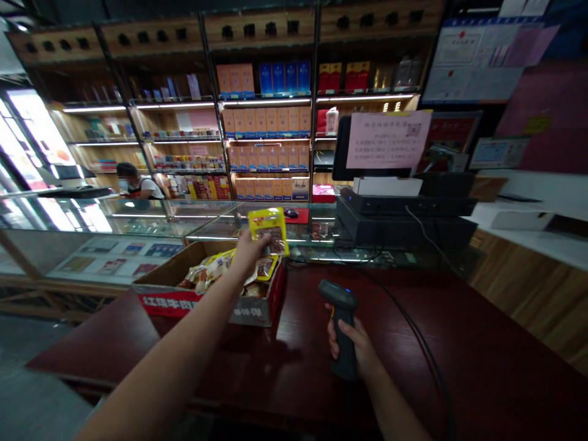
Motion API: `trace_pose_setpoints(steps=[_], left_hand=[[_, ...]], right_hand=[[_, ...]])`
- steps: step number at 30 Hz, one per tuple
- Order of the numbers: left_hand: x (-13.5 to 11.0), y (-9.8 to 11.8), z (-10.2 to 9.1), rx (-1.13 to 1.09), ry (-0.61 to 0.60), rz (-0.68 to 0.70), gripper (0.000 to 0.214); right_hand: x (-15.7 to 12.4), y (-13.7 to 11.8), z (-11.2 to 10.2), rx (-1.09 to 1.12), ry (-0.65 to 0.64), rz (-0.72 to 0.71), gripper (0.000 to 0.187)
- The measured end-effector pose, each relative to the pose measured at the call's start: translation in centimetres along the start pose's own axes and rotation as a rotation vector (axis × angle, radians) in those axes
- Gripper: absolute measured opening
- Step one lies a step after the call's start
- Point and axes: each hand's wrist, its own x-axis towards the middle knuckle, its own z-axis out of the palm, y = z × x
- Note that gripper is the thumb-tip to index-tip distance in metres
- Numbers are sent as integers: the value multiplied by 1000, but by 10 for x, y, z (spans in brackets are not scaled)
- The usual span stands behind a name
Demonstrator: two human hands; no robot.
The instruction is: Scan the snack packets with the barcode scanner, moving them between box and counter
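My left hand (252, 250) grips a yellow-edged snack packet (274, 228) with a clear window, held up over the right part of an open cardboard box (257, 313). Inside the box lie several more plastic food packets (209, 271), some yellow, some clear with brownish contents. My right hand (357, 343) is wrapped round the handle of a dark barcode scanner (343, 331) above the table, its head tilted up toward the left. A small blue light shows on top of the scanner. The packet's print is too blurred to read.
The box stands on a dark red table (316, 386). A black cable (413, 324) runs over the table's right side. Behind are a glass counter (138, 211), a monitor with a pink notice (388, 139) and a cash drawer (404, 226). Near the shelves at left is a person (149, 188).
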Motion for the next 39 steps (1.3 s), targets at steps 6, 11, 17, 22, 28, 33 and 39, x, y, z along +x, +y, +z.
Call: trace_pose_setpoints(steps=[6, 11, 17, 22, 28, 33, 39], left_hand=[[-88, -81, 86, -597, -98, -472, 26], [-89, -123, 84, -717, 12, -392, 37], [-77, -133, 83, -806, -66, -366, 41], [-76, -137, 84, -837, -72, -392, 38], [-76, -136, 83, -828, -58, -417, 40], [-73, -137, 87, -832, -38, -427, 46], [-75, -134, 86, -821, -26, -464, 42]], right_hand=[[-4, -1, -4, -38, 35, -52, 46], [-8, -3, -2, -191, 64, 15, 45], [-14, 1, 16, -528, 125, 161, 44], [-11, 3, 22, -535, 155, 145, 39], [-9, 7, 19, -495, 153, 165, 38], [-10, 8, 17, -469, 130, 153, 35], [-12, 7, 16, -466, 152, 165, 36]])
